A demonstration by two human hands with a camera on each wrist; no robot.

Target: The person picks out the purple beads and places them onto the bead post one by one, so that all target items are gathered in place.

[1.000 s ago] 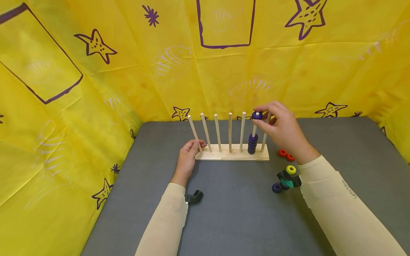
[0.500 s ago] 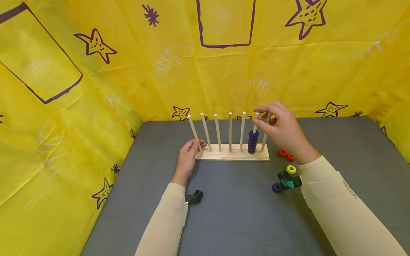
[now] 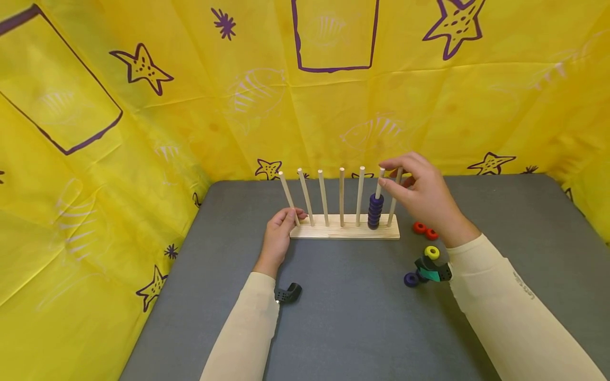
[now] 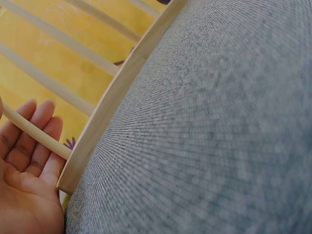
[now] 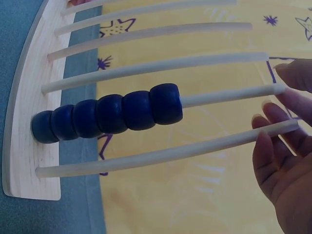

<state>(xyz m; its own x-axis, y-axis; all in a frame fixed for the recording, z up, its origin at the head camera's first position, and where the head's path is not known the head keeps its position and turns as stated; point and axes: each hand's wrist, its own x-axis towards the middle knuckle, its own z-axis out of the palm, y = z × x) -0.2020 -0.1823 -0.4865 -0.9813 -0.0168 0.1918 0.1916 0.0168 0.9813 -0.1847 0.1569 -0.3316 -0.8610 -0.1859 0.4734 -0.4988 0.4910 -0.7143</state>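
Observation:
A wooden peg rack (image 3: 324, 230) with several upright pegs stands on the table. My left hand (image 3: 278, 238) is at its left end, thumb and fingers around the lower part of the end peg (image 4: 36, 132). In the left wrist view, the fingers lie behind that peg. A stack of dark blue rings (image 5: 109, 114) fills the lower part of the second peg from the right. Above the stack, my right hand (image 3: 421, 190) has its thumb and fingertips spread around the bare top of this peg (image 5: 229, 95), with no ring between them. Other right fingers touch the rightmost peg (image 5: 170, 152).
On the grey table (image 3: 352, 317), right of the rack, lie two red rings (image 3: 420, 227), a yellow ring (image 3: 431, 252) and loose blue rings (image 3: 411, 280), partly hidden by the right wrist mount (image 3: 431, 269). A yellow patterned cloth (image 3: 314, 121) hangs behind.
A blue ring held at the peg's top one second ago has dropped onto the stack. My right hand has shifted slightly right; my left hand has stayed in place.

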